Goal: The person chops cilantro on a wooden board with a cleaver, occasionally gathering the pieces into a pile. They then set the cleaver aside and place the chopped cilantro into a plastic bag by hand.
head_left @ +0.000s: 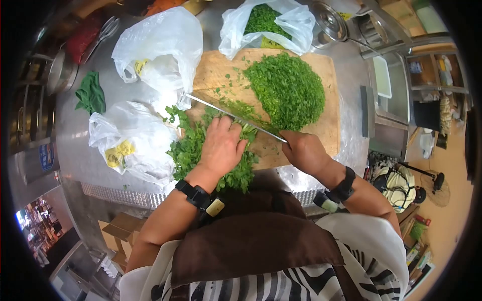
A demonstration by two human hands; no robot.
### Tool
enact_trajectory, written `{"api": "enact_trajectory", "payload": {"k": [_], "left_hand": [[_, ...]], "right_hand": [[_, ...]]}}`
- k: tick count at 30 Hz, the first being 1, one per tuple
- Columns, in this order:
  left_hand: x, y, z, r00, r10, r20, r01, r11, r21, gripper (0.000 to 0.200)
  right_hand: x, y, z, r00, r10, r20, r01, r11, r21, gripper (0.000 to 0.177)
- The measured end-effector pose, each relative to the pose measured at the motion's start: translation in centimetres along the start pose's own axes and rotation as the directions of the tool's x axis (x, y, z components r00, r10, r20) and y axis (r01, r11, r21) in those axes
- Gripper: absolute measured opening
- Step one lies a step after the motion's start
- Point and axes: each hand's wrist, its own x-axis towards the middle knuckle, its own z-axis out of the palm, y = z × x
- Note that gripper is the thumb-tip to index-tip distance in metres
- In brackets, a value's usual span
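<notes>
My left hand [221, 144] is closed over a bunch of leafy green herbs [188, 153], which look like parsley or coriander. Its fingers curl down close to the blade and press the stems on the wooden cutting board [329, 75]. My right hand [307, 153] grips the handle of a long knife [216, 108]. The blade slants across the board, tip toward the far left, lying along the cut end of the bunch. Beyond the knife rises a large heap of chopped herbs [288, 93], with loose bits scattered to its left.
White plastic bags [158, 42] [135, 155] lie left of the board. Another bag [233, 30] at the back holds chopped greens. A dark green cloth [91, 93], a metal bowl [63, 72] and a lidded pot [329, 22] stand around the steel counter [75, 145]. A sink [396, 85] is at right.
</notes>
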Motion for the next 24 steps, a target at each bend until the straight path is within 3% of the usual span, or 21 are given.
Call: {"api": "enact_trajectory", "payload": {"k": [4, 6, 9, 12, 16, 18, 21, 24], "left_hand": [[-0.2, -0.5, 0.4, 0.999, 0.019, -0.042, -0.019, 1.000, -0.012, 0.037], [-0.4, -0.8, 1.0, 0.989, 0.085, -0.121, -0.089, 0.995, -0.032, 0.035], [-0.3, -1.2, 1.1, 0.979, 0.178, -0.097, -0.178, 0.984, 0.009, 0.034], [-0.2, -0.7, 0.8, 0.990, 0.108, -0.087, -0.110, 0.994, -0.018, 0.034], [-0.2, -0.2, 0.4, 0.987, 0.070, -0.145, -0.070, 0.998, 0.002, 0.033], [-0.4, -0.2, 0.2, 0.998, 0.012, -0.060, -0.013, 1.000, -0.015, 0.031], [-0.7, 0.2, 0.3, 0.994, 0.000, -0.106, -0.001, 1.000, -0.015, 0.024], [-0.9, -0.3, 0.9, 0.972, 0.060, -0.229, -0.070, 0.997, -0.035, 0.030]], "right_hand": [[-1.3, -2.2, -3.4, 0.999, 0.024, 0.032, -0.023, 1.000, -0.020, 0.025], [-3.0, -4.5, -6.3, 0.997, 0.051, 0.051, -0.048, 0.997, -0.060, 0.025], [-4.1, -6.2, -8.5, 0.979, 0.151, 0.136, -0.141, 0.987, -0.083, 0.020], [-4.0, -5.8, -7.9, 0.960, 0.187, 0.208, -0.162, 0.978, -0.133, 0.018], [-0.3, -1.9, -0.8, 0.994, 0.061, 0.095, -0.059, 0.998, -0.028, 0.014], [0.6, -1.4, 0.4, 0.998, 0.041, 0.057, -0.041, 0.999, -0.018, 0.014], [0.0, -1.8, -0.4, 1.000, 0.017, 0.019, -0.017, 1.000, -0.018, 0.014], [-1.7, -3.5, -4.1, 0.999, 0.035, 0.039, -0.033, 0.998, -0.060, 0.014]]}}
